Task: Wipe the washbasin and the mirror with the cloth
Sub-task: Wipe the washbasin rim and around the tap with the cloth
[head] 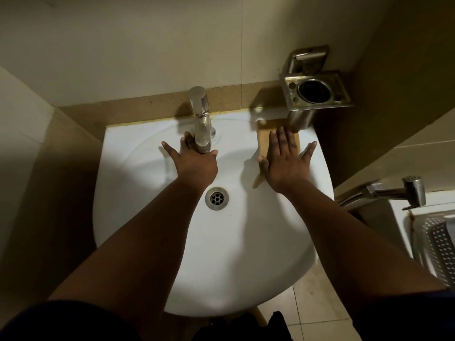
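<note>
A white washbasin [172, 254] fills the middle of the view, its metal drain [216, 198] near the centre. A tan cloth [264, 141] lies flat on the basin's back right rim. My right hand [283, 163] presses on it with straight, spread fingers. My left hand [194, 161] lies open inside the bowl at the back, fingers spread, partly hidden under the chrome tap [202, 119]. No mirror is in view.
A steel tumbler holder [315, 93] juts from the wall above the basin's right corner. A hand spray [403, 191] hangs at the right, above a perforated steel shelf [435, 242]. Beige tiled walls close in on three sides.
</note>
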